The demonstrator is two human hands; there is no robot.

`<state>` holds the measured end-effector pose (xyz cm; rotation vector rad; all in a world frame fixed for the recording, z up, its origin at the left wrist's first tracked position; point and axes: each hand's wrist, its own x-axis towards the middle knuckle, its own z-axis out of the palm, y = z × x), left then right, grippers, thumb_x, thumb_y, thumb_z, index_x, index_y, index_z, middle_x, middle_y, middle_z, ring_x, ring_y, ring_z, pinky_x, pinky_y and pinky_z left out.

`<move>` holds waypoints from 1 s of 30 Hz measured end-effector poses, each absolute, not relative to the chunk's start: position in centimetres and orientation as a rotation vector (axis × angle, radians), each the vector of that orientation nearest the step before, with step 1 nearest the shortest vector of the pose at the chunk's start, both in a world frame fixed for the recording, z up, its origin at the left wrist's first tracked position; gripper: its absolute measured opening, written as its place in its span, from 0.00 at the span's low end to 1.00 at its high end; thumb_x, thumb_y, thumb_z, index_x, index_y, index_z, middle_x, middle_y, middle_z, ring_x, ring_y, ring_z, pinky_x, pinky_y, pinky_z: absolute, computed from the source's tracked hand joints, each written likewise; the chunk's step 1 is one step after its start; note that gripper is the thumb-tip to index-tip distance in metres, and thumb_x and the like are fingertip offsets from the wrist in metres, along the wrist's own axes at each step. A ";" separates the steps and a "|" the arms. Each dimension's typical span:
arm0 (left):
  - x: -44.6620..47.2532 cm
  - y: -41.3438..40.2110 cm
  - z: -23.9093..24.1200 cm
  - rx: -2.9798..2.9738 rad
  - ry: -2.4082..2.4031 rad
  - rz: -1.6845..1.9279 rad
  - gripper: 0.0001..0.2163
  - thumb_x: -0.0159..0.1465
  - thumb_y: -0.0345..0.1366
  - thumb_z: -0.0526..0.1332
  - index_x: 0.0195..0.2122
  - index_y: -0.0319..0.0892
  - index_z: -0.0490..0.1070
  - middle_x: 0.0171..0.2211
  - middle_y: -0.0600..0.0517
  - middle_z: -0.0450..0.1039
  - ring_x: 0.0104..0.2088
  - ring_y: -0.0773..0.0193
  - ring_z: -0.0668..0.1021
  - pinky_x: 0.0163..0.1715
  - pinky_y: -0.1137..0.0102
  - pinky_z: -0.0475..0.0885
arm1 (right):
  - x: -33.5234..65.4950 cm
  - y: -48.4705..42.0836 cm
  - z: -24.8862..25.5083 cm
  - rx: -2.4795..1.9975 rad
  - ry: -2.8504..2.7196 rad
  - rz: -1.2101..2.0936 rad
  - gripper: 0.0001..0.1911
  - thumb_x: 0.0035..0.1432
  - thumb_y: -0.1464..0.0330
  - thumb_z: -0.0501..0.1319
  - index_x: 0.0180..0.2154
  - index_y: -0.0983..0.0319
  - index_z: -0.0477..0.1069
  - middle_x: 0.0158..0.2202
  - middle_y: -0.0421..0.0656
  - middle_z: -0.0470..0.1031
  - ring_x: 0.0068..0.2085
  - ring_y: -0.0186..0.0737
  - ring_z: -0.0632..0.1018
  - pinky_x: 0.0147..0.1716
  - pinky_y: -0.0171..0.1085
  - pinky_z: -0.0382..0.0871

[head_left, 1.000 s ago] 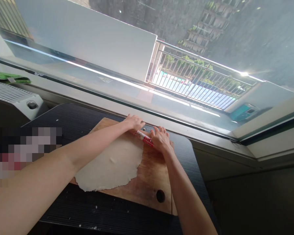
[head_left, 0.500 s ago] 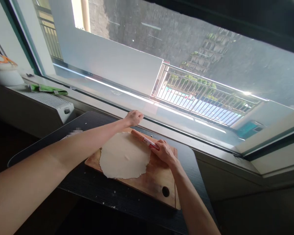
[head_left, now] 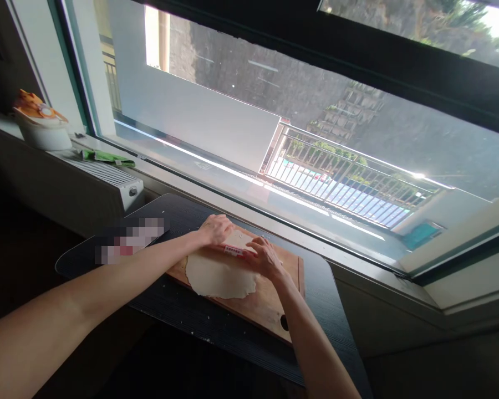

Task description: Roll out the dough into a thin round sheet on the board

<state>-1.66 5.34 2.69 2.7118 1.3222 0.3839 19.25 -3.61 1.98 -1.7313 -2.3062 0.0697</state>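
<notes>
A thin round sheet of pale dough [head_left: 218,275] lies on a wooden cutting board [head_left: 270,302] with a round hole near its close corner. A rolling pin with a red and white label [head_left: 234,250] lies across the far part of the dough. My left hand [head_left: 214,229] presses on the pin's left end with fingers curled over it. My right hand [head_left: 265,256] rests on the pin's right end, fingers bent over it. The board sits on a dark ribbed tabletop [head_left: 216,327].
A large window [head_left: 274,138] runs just behind the table, with a sill [head_left: 299,235]. At left stands a white radiator [head_left: 103,174] with a green cloth [head_left: 108,157] and a white pot with an orange lid [head_left: 39,123]. Flour specks dot the table's near edge.
The view has pulled back and tilted up. My left hand came back from the window side onto the pin, and both hands moved the pin toward me over the dough's far part.
</notes>
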 end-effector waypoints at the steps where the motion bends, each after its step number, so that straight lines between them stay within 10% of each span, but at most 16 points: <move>1: -1.5 4.9 2.2 2.719 1.300 0.348 0.21 0.71 0.42 0.43 0.51 0.47 0.74 0.54 0.48 0.76 0.57 0.58 0.72 0.60 0.59 0.62 | 19.1 -3.5 2.0 -1.782 -2.251 0.041 0.14 0.69 0.62 0.56 0.50 0.59 0.75 0.51 0.46 0.74 0.53 0.41 0.72 0.56 0.39 0.61; 10: -0.7 3.9 -1.0 2.734 1.339 0.257 0.26 0.71 0.45 0.43 0.68 0.46 0.58 0.70 0.47 0.55 0.71 0.51 0.55 0.67 0.46 0.44 | 18.5 -2.0 -0.4 -2.209 -1.981 0.026 0.26 0.71 0.56 0.44 0.64 0.58 0.62 0.65 0.48 0.63 0.67 0.48 0.58 0.65 0.49 0.48; 30: 0.8 7.9 -0.5 2.628 1.545 0.478 0.22 0.71 0.43 0.43 0.57 0.42 0.69 0.61 0.43 0.69 0.66 0.50 0.62 0.64 0.46 0.54 | 19.5 2.5 0.7 -2.180 -1.894 -0.032 0.23 0.71 0.58 0.46 0.60 0.60 0.66 0.60 0.50 0.68 0.60 0.48 0.67 0.59 0.45 0.56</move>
